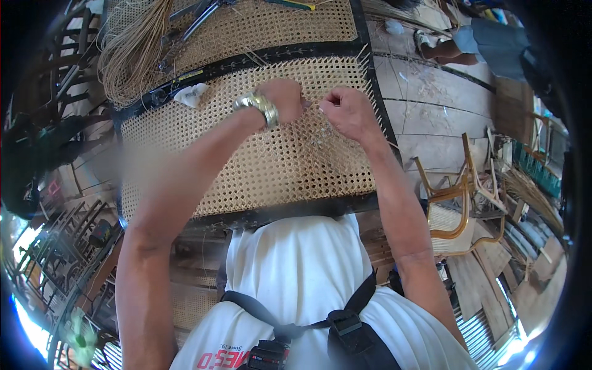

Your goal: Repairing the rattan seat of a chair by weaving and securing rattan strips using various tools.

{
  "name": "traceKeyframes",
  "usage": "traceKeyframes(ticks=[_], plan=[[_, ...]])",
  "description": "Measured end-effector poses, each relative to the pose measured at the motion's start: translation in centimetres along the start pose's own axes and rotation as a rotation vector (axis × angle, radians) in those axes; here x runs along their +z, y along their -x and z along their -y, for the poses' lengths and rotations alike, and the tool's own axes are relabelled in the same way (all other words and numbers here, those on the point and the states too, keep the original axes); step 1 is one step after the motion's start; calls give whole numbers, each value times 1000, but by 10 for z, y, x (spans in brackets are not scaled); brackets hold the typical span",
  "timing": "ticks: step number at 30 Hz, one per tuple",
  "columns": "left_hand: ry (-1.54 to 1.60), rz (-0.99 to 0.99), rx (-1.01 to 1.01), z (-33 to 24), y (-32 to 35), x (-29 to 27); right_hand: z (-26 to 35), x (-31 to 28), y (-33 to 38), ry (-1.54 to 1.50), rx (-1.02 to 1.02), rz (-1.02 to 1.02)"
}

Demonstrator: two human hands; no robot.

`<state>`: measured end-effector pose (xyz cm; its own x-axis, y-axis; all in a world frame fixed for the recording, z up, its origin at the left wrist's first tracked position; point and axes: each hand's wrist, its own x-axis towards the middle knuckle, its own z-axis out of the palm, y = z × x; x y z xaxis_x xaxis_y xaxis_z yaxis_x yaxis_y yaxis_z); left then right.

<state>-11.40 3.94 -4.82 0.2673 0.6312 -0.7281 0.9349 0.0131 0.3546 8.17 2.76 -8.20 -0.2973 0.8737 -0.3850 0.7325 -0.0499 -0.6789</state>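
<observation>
A thin cane strand [313,105] is pinched between left hand [285,98] and right hand [346,111], held close together over the woven cane panel [259,160], whose black frame edge [377,98] lies just right of them.

Woven cane panel [259,154] in front of the person, both hands on its far half, left hand [280,98] just beside right hand [345,111], bundle of cane strands [132,52] behind-left, chair [459,203] to the right on the floor

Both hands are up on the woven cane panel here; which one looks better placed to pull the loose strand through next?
Probably the right hand: its fingers are pinched by the strand end on the cane panel. The left hand, wearing a metal watch, rests beside it, seemingly steadying.
</observation>
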Motion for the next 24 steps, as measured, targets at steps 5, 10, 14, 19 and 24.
traceKeyframes(ticks=[5, 10, 14, 19, 24], plan=[[211, 285, -24, 12, -24, -23, 13, -11, 7, -53, 113, 32], [4, 263, -14, -8, -15, -32, 9, -22, 10, -155, 138, -7], [-414, 205, 114, -37, -13, -42, 12, -22, 6, -98, 162, -38], [-503, -6, 188, -51, 2, -29, 6, -19, 0, -94, 198, 3], [-346, 67, 85, -37, -3, -28, 1, -10, 2, -49, 157, -45]])
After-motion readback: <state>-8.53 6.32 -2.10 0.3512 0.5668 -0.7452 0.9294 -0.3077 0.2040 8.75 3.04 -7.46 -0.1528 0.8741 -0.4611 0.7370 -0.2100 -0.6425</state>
